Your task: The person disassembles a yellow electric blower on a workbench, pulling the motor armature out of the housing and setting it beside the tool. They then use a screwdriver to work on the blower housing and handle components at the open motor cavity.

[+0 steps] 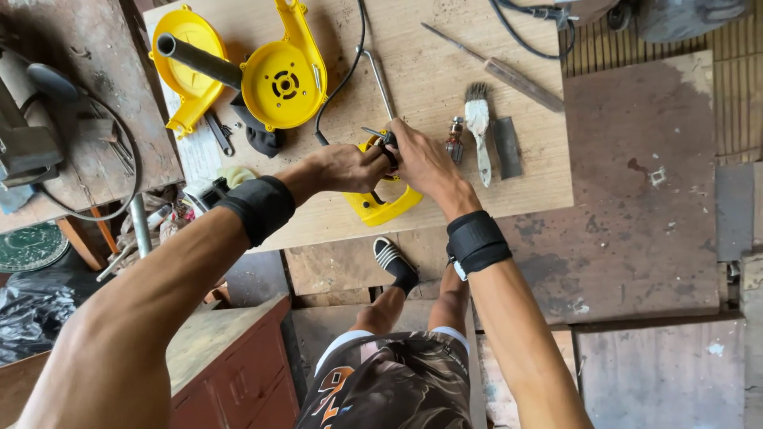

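Observation:
Both hands meet over a yellow handle-shaped casing lying at the near edge of a plywood board. My left hand grips a small black part at the top of the casing. My right hand pinches the same black part, where a thin metal tip sticks out to the left. Each wrist wears a black band. A black cable runs from the part up across the board.
Two yellow blower housing halves with a dark nozzle tube lie at the upper left. Right of my hands lie a paintbrush, a small motor part, a dark flat block and a long file. A cluttered wooden bench stands left.

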